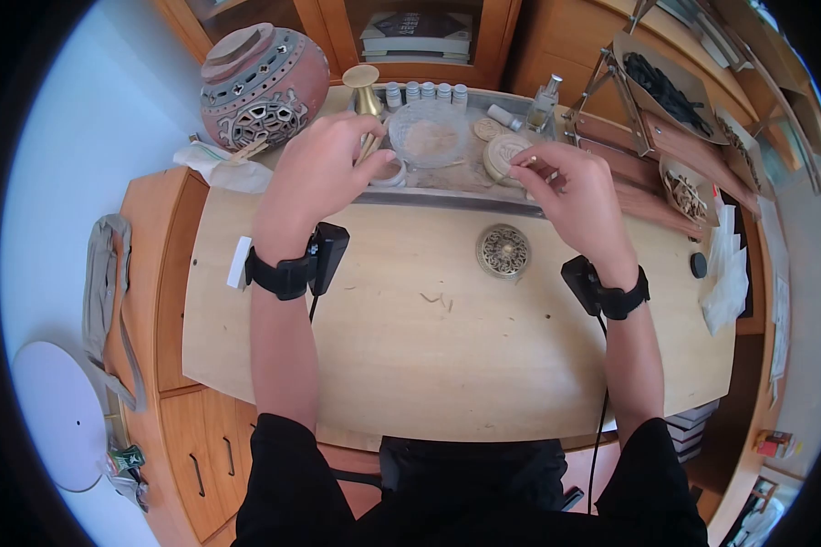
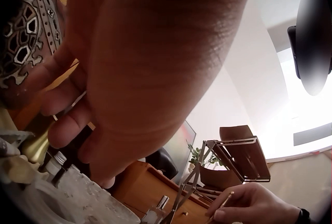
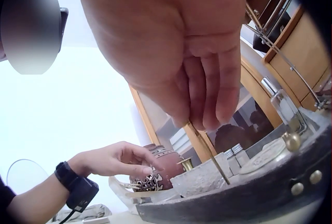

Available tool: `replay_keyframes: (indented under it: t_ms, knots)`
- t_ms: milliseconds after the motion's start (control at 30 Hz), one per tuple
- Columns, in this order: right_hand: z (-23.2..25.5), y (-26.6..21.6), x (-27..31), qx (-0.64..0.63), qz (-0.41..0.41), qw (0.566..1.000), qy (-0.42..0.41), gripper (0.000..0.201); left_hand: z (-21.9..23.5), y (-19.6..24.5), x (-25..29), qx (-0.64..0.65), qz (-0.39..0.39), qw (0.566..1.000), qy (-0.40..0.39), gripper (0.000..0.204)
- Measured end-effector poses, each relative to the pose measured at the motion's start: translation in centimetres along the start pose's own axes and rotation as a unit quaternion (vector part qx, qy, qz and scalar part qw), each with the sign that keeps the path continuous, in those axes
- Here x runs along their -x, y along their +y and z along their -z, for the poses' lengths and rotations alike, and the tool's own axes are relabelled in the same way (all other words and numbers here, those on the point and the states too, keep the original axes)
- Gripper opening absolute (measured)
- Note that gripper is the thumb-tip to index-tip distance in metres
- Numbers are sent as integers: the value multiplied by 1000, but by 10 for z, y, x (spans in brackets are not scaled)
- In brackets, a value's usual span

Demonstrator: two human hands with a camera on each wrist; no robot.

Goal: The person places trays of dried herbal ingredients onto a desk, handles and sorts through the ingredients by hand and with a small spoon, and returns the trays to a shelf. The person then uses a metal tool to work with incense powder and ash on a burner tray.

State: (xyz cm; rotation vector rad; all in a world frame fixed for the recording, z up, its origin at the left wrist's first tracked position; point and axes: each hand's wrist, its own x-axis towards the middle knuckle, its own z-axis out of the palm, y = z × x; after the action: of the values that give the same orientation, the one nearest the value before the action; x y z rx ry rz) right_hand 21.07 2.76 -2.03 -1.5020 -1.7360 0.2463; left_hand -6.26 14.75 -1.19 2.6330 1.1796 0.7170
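My right hand (image 1: pixel 570 187) pinches a thin brass-coloured stick (image 3: pixel 213 155) between thumb and fingertips, its far end pointing down by a clear textured dish (image 3: pixel 197 181). Below that hand in the head view sits a round, pale carved lid or box (image 1: pixel 502 157). My left hand (image 1: pixel 315 169) hovers with loosely bent fingers beside a brass vase (image 1: pixel 362 78), partly covering it. Under the left thumb is a small round jar (image 1: pixel 390 179). A clear dish (image 1: pixel 429 109) holding brown powder stands between the hands. A pierced metal disc (image 1: pixel 504 251) lies on the table.
Several small capped bottles (image 1: pixel 427 92) line the tray's back, and a glass bottle (image 1: pixel 545 105) stands at right. A big latticed pot (image 1: pixel 265 82) is at back left. A wooden rack (image 1: pixel 639 150) rises on the right, and a black cap (image 1: pixel 698 265) lies near it.
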Motion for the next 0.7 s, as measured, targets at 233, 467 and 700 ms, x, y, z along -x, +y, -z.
replay_keyframes:
  t_ms: [233,467,700]
  knots:
    - [15,-38,-30,-171,-28,980,94,11,9,-7,6,-51,8,999,-5,46]
    - [-19,-30,-64,-123,-24,987,98,19,-3,-6,1,-45,-21,999,0,52]
    - [-38,-16,-57,-98,22,992,75,19,-20,-2,0,-43,-48,998,6,56]
